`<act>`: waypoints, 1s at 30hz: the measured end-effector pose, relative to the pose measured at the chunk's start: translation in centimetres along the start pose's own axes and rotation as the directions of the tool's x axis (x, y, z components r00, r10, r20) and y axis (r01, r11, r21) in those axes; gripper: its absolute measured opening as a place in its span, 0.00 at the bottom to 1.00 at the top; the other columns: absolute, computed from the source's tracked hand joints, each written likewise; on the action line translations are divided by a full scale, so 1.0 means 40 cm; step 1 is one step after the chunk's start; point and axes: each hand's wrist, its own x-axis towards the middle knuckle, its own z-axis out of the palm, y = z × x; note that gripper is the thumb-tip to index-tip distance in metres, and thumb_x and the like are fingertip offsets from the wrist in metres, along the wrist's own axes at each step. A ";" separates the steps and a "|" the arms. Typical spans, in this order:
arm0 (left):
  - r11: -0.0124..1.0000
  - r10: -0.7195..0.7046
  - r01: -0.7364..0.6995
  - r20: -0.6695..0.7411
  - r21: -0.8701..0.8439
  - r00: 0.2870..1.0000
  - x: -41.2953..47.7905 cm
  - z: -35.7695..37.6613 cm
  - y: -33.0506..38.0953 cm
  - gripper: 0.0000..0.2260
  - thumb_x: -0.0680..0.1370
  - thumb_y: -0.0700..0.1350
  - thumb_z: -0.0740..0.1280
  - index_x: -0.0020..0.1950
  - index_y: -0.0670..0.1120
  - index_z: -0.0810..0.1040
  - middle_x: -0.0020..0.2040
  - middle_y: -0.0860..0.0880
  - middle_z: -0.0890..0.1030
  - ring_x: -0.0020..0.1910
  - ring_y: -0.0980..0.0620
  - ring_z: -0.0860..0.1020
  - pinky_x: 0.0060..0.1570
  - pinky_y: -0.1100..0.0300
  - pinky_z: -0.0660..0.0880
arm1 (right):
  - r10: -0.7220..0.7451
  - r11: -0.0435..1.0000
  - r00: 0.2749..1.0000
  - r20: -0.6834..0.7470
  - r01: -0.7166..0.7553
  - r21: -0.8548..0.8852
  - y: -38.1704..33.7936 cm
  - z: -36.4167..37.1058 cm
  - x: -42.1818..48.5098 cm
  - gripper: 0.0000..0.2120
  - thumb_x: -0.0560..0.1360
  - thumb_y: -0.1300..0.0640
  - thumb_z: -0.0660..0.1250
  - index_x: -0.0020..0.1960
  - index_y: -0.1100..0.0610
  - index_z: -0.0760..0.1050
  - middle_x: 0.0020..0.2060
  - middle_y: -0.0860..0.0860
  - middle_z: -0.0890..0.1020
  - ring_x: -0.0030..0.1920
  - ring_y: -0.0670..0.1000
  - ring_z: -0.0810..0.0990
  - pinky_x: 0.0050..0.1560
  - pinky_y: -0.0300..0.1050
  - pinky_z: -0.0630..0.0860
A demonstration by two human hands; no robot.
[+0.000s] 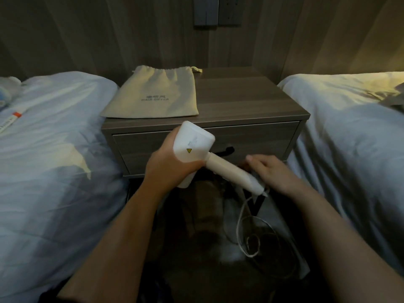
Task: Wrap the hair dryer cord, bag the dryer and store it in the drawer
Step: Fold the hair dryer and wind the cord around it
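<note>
My left hand [169,164] grips the body of a white hair dryer [193,147], held in front of the nightstand. Its handle [231,171] points down to the right. My right hand [271,173] is at the handle's end and holds the white cord there. The rest of the cord [251,235] hangs down and lies in loose loops on the dark floor. A beige drawstring bag [153,92] lies flat on the left part of the nightstand top. The drawer [258,141] with a black handle [225,150] is closed.
The wooden nightstand [251,101] stands between two beds with white covers, one at the left [54,149] and one at the right [349,138]. Wall sockets [216,12] are above. A small tube with a red band [11,120] lies on the left bed.
</note>
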 end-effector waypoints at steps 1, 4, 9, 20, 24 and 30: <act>1.000 0.006 -0.006 0.012 -0.009 1.000 0.001 0.007 0.001 0.42 0.54 0.64 0.70 0.67 0.62 0.65 0.57 0.63 0.71 0.60 0.59 0.72 0.64 0.55 0.69 | 0.012 1.000 0.996 0.086 -0.012 -0.006 -0.008 0.009 -0.004 0.21 0.79 0.47 0.56 0.48 0.62 0.80 0.43 0.61 0.82 0.45 0.58 0.80 0.44 0.47 0.72; 1.000 0.015 -0.015 0.021 -0.021 1.000 0.001 0.018 0.002 0.44 0.54 0.64 0.70 0.69 0.56 0.66 0.57 0.61 0.71 0.58 0.59 0.72 0.58 0.60 0.68 | 0.067 0.995 0.958 0.279 -0.086 0.057 -0.024 0.018 -0.013 0.19 0.78 0.45 0.58 0.45 0.58 0.79 0.32 0.60 0.82 0.32 0.57 0.79 0.37 0.48 0.76; 0.998 -0.032 0.032 -0.009 -0.051 0.999 0.002 0.026 -0.003 0.41 0.56 0.60 0.70 0.68 0.56 0.67 0.55 0.60 0.71 0.55 0.59 0.70 0.53 0.61 0.66 | 0.058 0.998 0.961 0.271 -0.064 0.014 -0.016 0.016 -0.007 0.14 0.74 0.41 0.63 0.41 0.52 0.76 0.27 0.51 0.79 0.27 0.51 0.77 0.32 0.45 0.74; 0.980 -0.133 0.117 -0.091 -0.161 0.987 -0.012 0.071 -0.018 0.40 0.59 0.57 0.74 0.70 0.57 0.65 0.61 0.55 0.75 0.59 0.54 0.73 0.57 0.54 0.72 | 0.039 0.987 0.998 0.039 -0.032 -0.159 -0.007 0.021 -0.011 0.21 0.73 0.39 0.61 0.37 0.57 0.78 0.26 0.50 0.76 0.29 0.49 0.75 0.35 0.46 0.71; 0.897 -0.296 0.218 -0.156 -0.384 0.942 -0.029 0.104 0.005 0.38 0.64 0.52 0.75 0.71 0.54 0.62 0.62 0.54 0.73 0.59 0.52 0.73 0.57 0.50 0.73 | 0.014 0.999 0.993 -0.121 -0.018 -0.031 -0.025 0.046 -0.014 0.20 0.74 0.41 0.62 0.30 0.53 0.72 0.24 0.49 0.74 0.27 0.49 0.74 0.32 0.44 0.70; 0.836 -0.340 0.303 0.003 -0.458 0.941 -0.020 0.089 0.031 0.30 0.73 0.48 0.69 0.72 0.50 0.61 0.60 0.49 0.72 0.51 0.53 0.75 0.46 0.55 0.75 | 0.043 0.999 0.994 -0.102 -0.041 0.018 -0.022 0.014 -0.011 0.20 0.75 0.42 0.62 0.32 0.56 0.74 0.24 0.49 0.73 0.23 0.44 0.73 0.30 0.42 0.70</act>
